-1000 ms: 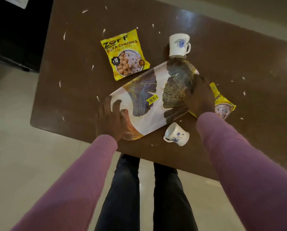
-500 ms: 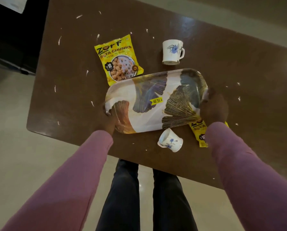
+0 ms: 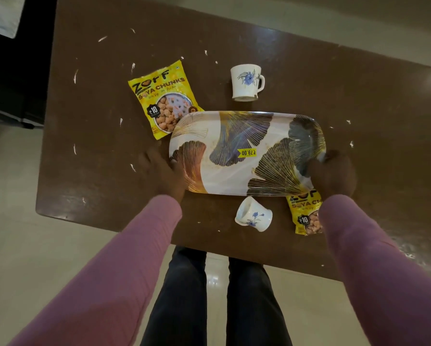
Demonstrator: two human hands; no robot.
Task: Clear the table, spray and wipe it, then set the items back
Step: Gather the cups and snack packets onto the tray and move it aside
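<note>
A white tray (image 3: 237, 171) printed with dark and gold leaves hangs level just above the brown table (image 3: 359, 116). My left hand (image 3: 163, 174) grips its left end and my right hand (image 3: 333, 174) grips its right end. One yellow soya chunks packet (image 3: 160, 96) lies behind the tray's left corner. A second packet (image 3: 305, 212) shows partly under my right wrist. An upside-down white cup (image 3: 245, 82) with a blue flower stands behind the tray. Another such cup (image 3: 254, 217) lies on its side near the front edge.
White specks and smears are scattered over the tabletop. The table's front edge runs just above my legs, with pale tiled floor to the left. A dark piece of furniture (image 3: 14, 71) stands off the table's left side.
The tray has turned from a slant to level and come up off the table. Both hands have shifted to its two short ends. The second packet is more uncovered.
</note>
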